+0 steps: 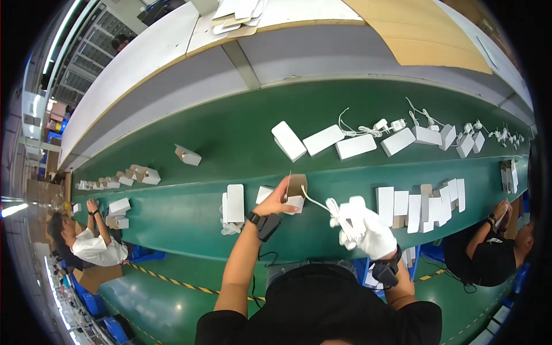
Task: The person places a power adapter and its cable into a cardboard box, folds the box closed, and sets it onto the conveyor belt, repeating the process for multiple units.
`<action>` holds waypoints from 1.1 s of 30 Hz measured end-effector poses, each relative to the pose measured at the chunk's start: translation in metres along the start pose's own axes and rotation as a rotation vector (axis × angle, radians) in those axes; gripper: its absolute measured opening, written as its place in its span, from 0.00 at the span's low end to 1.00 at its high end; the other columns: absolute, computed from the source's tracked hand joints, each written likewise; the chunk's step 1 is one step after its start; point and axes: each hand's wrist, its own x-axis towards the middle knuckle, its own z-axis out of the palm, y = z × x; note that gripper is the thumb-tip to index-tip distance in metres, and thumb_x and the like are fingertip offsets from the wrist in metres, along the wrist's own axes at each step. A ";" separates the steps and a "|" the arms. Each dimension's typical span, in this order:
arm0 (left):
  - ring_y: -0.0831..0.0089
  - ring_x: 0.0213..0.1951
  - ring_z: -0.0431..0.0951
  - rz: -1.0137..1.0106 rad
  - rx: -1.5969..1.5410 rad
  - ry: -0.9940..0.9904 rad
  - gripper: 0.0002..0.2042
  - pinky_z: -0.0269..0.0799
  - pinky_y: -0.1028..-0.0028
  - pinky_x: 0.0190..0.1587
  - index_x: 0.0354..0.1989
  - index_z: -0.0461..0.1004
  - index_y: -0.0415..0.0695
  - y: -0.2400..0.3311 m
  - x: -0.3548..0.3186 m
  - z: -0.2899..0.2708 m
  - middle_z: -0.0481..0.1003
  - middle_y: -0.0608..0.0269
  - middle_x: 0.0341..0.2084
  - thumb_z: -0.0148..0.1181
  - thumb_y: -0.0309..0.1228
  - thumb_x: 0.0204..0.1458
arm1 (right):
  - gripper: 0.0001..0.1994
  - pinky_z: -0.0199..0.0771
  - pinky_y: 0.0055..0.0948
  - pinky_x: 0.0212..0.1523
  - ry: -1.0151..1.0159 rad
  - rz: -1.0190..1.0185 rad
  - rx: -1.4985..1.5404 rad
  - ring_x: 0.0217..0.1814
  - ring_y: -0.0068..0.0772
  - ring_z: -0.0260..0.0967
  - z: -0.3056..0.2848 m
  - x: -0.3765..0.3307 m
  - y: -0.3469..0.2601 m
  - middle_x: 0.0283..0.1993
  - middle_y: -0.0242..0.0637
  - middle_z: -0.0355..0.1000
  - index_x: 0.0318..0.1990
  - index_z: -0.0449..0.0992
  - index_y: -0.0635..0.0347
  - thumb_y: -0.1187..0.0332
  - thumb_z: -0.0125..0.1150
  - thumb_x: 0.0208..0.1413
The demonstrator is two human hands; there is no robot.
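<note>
here, left hand (276, 198) holding small open box (296, 191), gloved right hand (371, 233) gripping white cable (335, 211)

The person wears a black short-sleeved shirt. The left hand (280, 198) is bare, with a black band and a small black device on the wrist and a thin cable hanging from it. The right hand (371, 233) has a white glove and a black wristband.
</note>
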 end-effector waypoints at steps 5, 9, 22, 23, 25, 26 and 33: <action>0.72 0.59 0.60 -0.082 0.172 -0.214 0.43 0.57 0.69 0.60 0.64 0.53 0.48 0.051 0.004 0.027 0.62 0.65 0.56 0.70 0.27 0.36 | 0.28 0.74 0.24 0.31 -0.013 0.146 -0.030 0.38 0.36 0.74 -0.037 0.036 -0.004 0.50 0.49 0.69 0.55 0.61 0.67 0.55 0.57 0.54; 0.70 0.59 0.61 0.002 0.386 -0.160 0.43 0.57 0.68 0.60 0.63 0.54 0.47 0.044 -0.007 0.038 0.64 0.64 0.55 0.72 0.28 0.35 | 0.20 0.75 0.30 0.33 -0.119 0.207 -0.809 0.37 0.41 0.74 -0.035 0.064 -0.016 0.40 0.51 0.72 0.48 0.67 0.68 0.63 0.57 0.51; 0.64 0.52 0.67 0.130 0.407 0.203 0.35 0.63 0.68 0.55 0.52 0.65 0.41 0.021 0.005 0.038 0.66 0.56 0.49 0.73 0.31 0.31 | 0.04 0.73 0.38 0.34 -0.189 -0.353 -2.162 0.29 0.42 0.73 -0.018 0.132 0.042 0.26 0.40 0.73 0.26 0.76 0.55 0.69 0.59 0.41; 0.64 0.52 0.67 0.127 0.404 0.203 0.35 0.63 0.68 0.55 0.52 0.65 0.41 0.015 0.005 0.029 0.66 0.56 0.49 0.73 0.31 0.31 | 0.04 0.73 0.37 0.35 -0.200 -0.321 -2.258 0.31 0.41 0.73 -0.022 0.145 0.053 0.28 0.39 0.73 0.28 0.76 0.53 0.68 0.59 0.42; 0.65 0.52 0.67 0.141 0.544 0.258 0.35 0.63 0.68 0.55 0.52 0.64 0.40 0.004 0.006 0.009 0.66 0.56 0.49 0.73 0.30 0.31 | 0.06 0.73 0.37 0.37 -0.273 -0.409 -1.981 0.34 0.41 0.73 -0.038 0.165 0.054 0.30 0.40 0.73 0.30 0.77 0.53 0.67 0.59 0.43; 0.65 0.51 0.67 0.149 0.616 0.288 0.35 0.63 0.69 0.54 0.52 0.64 0.40 -0.001 0.008 -0.004 0.66 0.56 0.49 0.73 0.30 0.30 | 0.07 0.73 0.38 0.38 -0.335 -0.486 -1.701 0.37 0.42 0.72 -0.047 0.174 0.049 0.33 0.40 0.74 0.33 0.77 0.54 0.66 0.59 0.44; 0.64 0.54 0.65 0.278 0.397 0.590 0.42 0.61 0.68 0.57 0.58 0.57 0.40 -0.015 0.021 -0.157 0.60 0.55 0.55 0.73 0.27 0.29 | 0.22 0.52 0.44 0.63 0.192 -0.685 -2.459 0.52 0.45 0.67 -0.124 0.265 0.031 0.45 0.38 0.73 0.52 0.68 0.56 0.62 0.59 0.48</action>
